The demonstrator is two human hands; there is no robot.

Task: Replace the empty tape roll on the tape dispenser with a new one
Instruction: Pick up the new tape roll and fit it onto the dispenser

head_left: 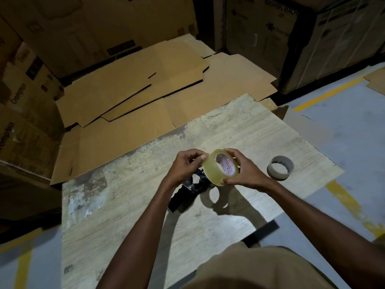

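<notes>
A full roll of clear tape (214,172) with a white core printed in red is held up above the worn table (125,205). My right hand (241,174) grips it from the right side, thumb under its lower edge. My left hand (187,165) pinches at the roll's upper left rim with fingertips. Below the roll lies the black tape dispenser (185,195) on the table, partly hidden by my left wrist. The empty grey cardboard core (280,167) stands on the table to the right, apart from both hands.
Flattened cardboard sheets (145,86) lie stacked beyond the table's far edge. Large cartons (27,105) wall in the left and back. To the right is grey floor (350,126) with yellow lines.
</notes>
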